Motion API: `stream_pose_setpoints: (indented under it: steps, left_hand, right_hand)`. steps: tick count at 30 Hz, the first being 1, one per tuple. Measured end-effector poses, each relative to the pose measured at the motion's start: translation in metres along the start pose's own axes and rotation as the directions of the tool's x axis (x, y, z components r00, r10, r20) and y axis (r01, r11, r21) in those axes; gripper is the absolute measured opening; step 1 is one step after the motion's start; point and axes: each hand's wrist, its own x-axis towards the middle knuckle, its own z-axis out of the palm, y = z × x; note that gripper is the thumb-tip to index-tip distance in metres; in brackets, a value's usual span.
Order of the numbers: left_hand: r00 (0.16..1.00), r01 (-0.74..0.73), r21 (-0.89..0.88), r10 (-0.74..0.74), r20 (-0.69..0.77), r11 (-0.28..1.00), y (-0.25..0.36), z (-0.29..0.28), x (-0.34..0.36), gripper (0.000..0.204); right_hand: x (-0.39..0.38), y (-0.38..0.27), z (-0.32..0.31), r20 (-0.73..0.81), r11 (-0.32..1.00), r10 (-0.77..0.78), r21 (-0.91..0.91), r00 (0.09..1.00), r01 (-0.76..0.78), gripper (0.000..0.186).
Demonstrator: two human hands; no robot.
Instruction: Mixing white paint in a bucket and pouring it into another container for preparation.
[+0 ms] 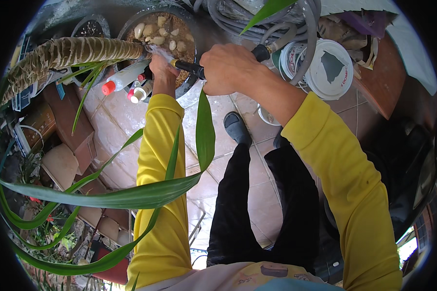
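My right hand (230,68) is closed around a black spray nozzle (189,69) at the end of a grey hose (282,42). Whitish water spray leaves its brass-coloured tip toward my left hand (163,70). That hand is beside the ringed trunk (82,51) of a leaning plant, near its base; spray and blur hide its fingers. Just beyond is a round dark pot (195,36) with brown soil and several pale stones (157,40). By the pot's near-left side lie a clear bottle with a red cap (126,78) and a bottle with a white cap (142,92).
Long green leaves (116,198) cross in front of my left sleeve. White buckets (329,69) stand at the right, beside a brown board (382,72). Coiled hose lies at the back. Brown boxes (70,119) line the left. Tiles (218,114) cover the floor around my feet.
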Motion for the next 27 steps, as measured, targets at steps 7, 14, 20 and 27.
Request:
stream_pose_setpoints:
  steps: [7,14,20,27]
  left_hand:
    - [0.991,0.065,0.314,-0.024,-0.133,0.947,0.015,0.008,-0.018,0.016]
    - [0.991,-0.106,0.155,0.117,-0.066,0.982,0.017,-0.028,-0.037,0.037]
    - [0.972,0.186,-0.08,-0.171,0.164,0.979,0.016,-0.024,-0.047,0.054]
    - [0.974,0.073,-0.049,-0.06,0.22,0.996,-0.009,-0.002,-0.042,0.031]
  right_hand:
    - [0.007,0.007,0.014,-0.073,0.999,-0.048,-0.021,0.996,0.047,0.031]
    - [0.033,0.009,0.022,-0.131,0.997,-0.058,-0.052,0.99,0.052,0.032]
    - [0.026,0.008,0.035,-0.078,0.997,-0.075,-0.042,0.994,0.072,0.034]
    - [0.024,0.007,0.039,0.078,0.998,-0.057,0.018,0.995,0.056,0.04]
